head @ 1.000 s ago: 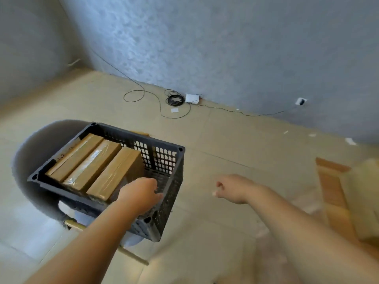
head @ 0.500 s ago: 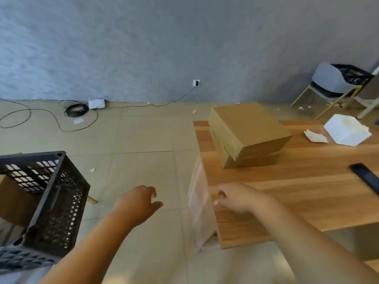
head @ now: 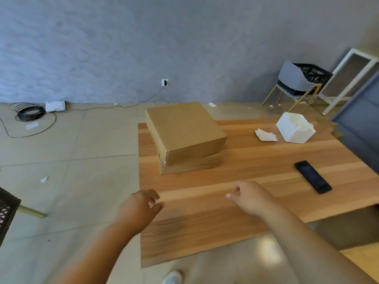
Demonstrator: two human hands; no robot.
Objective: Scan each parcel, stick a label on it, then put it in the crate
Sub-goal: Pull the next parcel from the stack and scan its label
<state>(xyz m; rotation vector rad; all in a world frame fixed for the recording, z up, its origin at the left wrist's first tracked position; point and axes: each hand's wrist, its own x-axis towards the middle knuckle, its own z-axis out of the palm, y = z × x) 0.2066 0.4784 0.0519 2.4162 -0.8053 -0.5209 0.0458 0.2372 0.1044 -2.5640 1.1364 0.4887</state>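
On table (head: 252, 173), plain brown parcel (head: 182, 130)

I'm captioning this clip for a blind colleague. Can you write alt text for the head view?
The left hand and right hand, both empty, hover over the near part of a wooden table, short of two stacked cardboard parcels. A black device, a white box and torn paper lie to the right; a crate corner shows at the far left.
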